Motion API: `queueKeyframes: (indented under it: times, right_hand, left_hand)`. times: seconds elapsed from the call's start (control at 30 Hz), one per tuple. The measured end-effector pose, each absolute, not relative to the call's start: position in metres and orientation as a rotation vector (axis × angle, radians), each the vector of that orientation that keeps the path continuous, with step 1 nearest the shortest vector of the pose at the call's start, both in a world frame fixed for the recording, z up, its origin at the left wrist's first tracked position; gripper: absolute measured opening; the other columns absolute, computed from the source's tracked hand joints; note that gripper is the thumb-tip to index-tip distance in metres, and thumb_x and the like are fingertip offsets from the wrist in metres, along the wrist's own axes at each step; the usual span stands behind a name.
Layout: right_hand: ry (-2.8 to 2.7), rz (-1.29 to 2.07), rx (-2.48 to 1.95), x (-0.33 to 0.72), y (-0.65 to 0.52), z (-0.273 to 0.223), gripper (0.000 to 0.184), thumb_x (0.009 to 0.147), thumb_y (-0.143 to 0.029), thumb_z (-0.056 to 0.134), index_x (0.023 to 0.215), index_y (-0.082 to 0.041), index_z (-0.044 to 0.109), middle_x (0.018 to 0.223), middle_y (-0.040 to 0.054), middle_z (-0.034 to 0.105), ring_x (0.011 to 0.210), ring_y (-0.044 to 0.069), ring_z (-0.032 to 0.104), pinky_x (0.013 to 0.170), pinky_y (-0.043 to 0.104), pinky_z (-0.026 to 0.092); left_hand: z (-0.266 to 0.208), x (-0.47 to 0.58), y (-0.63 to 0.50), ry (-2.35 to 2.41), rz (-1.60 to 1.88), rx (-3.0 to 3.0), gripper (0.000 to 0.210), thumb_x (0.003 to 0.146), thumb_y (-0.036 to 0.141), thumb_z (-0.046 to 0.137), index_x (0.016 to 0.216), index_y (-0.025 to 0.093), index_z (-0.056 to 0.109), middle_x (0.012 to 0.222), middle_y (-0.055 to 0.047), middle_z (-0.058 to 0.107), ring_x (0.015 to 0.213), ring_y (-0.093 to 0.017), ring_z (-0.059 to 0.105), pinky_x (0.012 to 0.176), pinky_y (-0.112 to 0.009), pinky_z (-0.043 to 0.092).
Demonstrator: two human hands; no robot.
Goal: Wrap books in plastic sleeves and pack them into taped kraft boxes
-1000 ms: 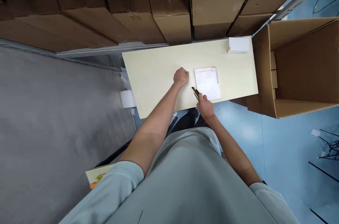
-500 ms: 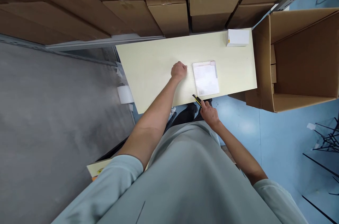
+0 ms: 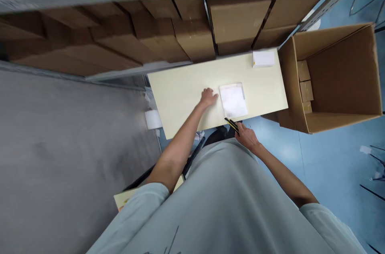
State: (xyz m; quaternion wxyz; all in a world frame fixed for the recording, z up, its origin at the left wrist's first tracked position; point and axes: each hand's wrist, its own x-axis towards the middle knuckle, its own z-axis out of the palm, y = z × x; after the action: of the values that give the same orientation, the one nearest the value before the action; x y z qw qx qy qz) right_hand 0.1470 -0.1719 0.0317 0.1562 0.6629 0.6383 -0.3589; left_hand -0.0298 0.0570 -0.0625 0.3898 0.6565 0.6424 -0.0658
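My left hand (image 3: 208,97) rests on the cream tabletop (image 3: 183,89), its fingers stretched out and the thumb apart, holding nothing. Just to its right lies a flat white packet (image 3: 233,101), square and thin. At the near edge of the table, my right hand (image 3: 247,136) is closed around a black and yellow utility knife (image 3: 232,124). The knife points up and left, close to the packet's lower edge. Whether its blade is out is too small to tell.
A small white box (image 3: 263,59) stands at the table's far right corner. Beyond it is a large open carton (image 3: 343,73) with several small brown boxes (image 3: 306,91) inside. Shelved cartons (image 3: 240,17) line the back. A white roll (image 3: 153,119) sits left of the table.
My left hand has gone from a closed fist to spread fingers. The view has shifted, bringing a shelf beam in at the top. My right hand still grips the knife.
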Motion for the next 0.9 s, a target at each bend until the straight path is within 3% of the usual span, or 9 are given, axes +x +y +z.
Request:
queueKeyframes:
  times: [0.1,0.17,0.33,0.57,0.77,0.9]
  right_hand:
    - [1.847,-0.99,2.091,0.172,-0.155,0.048,0.038,0.108,-0.03,0.053,0.145,-0.019,0.049,0.141,0.0161,0.07,0.103,0.028,0.078,0.078,0.033,0.055]
    - [1.869,-0.968,2.224,0.189,-0.135,0.06,0.039,0.108,-0.034,0.055,0.143,-0.019,0.049,0.137,0.016,0.073,0.1,0.029,0.079,0.076,0.033,0.054]
    - [2.01,-0.929,2.437,0.225,-0.05,0.096,0.033,0.104,-0.034,0.055,0.135,-0.021,0.052,0.105,0.0102,0.081,0.086,0.03,0.079,0.073,0.034,0.051]
    - [2.558,-0.509,2.526,0.261,0.11,0.178,0.033,0.099,-0.035,0.063,0.129,-0.021,0.063,0.129,0.0125,0.07,0.105,0.028,0.075,0.08,0.033,0.056]
    - [2.788,-0.248,2.335,0.281,0.217,0.227,0.034,0.105,-0.029,0.058,0.134,-0.013,0.067,0.129,0.0172,0.068,0.118,0.03,0.067,0.104,0.04,0.049]
    - [2.687,-0.18,2.274,0.286,0.255,0.235,0.033,0.107,-0.024,0.056,0.135,-0.011,0.066,0.132,0.019,0.07,0.122,0.032,0.062,0.107,0.042,0.043]
  left_hand:
    - [-0.019,-0.027,0.044,1.583,-0.098,1.755,0.033,0.097,0.021,0.059,0.129,0.015,0.066,0.129,-0.018,0.071,0.129,-0.033,0.064,0.116,-0.047,0.048]
    - [0.014,-0.023,0.038,1.586,0.09,1.875,0.036,0.098,0.018,0.054,0.132,0.015,0.065,0.137,-0.02,0.068,0.135,-0.032,0.062,0.12,-0.047,0.047]
    - [0.097,0.0,0.056,1.281,0.535,2.252,0.037,0.103,0.023,0.05,0.136,0.028,0.066,0.139,-0.014,0.068,0.137,-0.032,0.062,0.119,-0.052,0.051]
    - [0.199,0.051,0.141,1.212,0.743,2.475,0.046,0.104,0.021,0.049,0.147,0.028,0.062,0.148,-0.015,0.065,0.145,-0.032,0.057,0.119,-0.056,0.051]
    - [0.237,0.083,0.202,1.295,0.782,2.554,0.051,0.101,0.016,0.051,0.15,0.023,0.059,0.154,-0.019,0.06,0.151,-0.035,0.051,0.124,-0.058,0.046]
    - [0.235,0.09,0.215,1.354,0.78,2.56,0.045,0.102,0.017,0.049,0.145,0.02,0.062,0.153,-0.018,0.061,0.151,-0.035,0.051,0.124,-0.055,0.047]
